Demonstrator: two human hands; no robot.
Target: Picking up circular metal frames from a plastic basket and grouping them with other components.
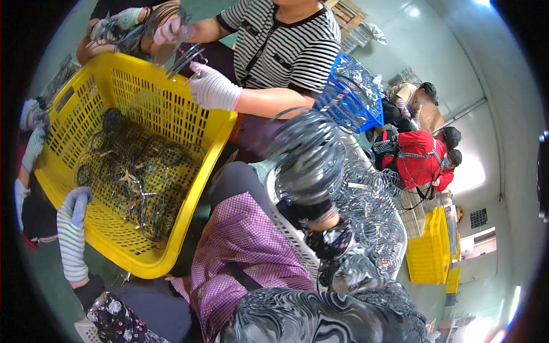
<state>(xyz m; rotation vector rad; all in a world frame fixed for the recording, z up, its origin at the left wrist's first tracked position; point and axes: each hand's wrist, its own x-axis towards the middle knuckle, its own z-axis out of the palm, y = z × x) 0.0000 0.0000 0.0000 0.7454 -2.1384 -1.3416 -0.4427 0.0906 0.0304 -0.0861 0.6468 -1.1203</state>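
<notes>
Rests the striped-gloved left hand (pixel 73 220) on the near left rim of the yellow basket (pixel 132 264); cannot tell whether gripping. In the mostly hidden right hand (pixel 317 215), holds a blurred bundle of loops (pixel 311 157) above the white basket (pixel 297 247), right.

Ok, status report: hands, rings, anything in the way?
Left hand at rim of yellow basket. Right hand hidden behind blurred wire rings, by white basket. Co-worker's gloved hand near yellow basket's far side, possibly in the way.
</notes>
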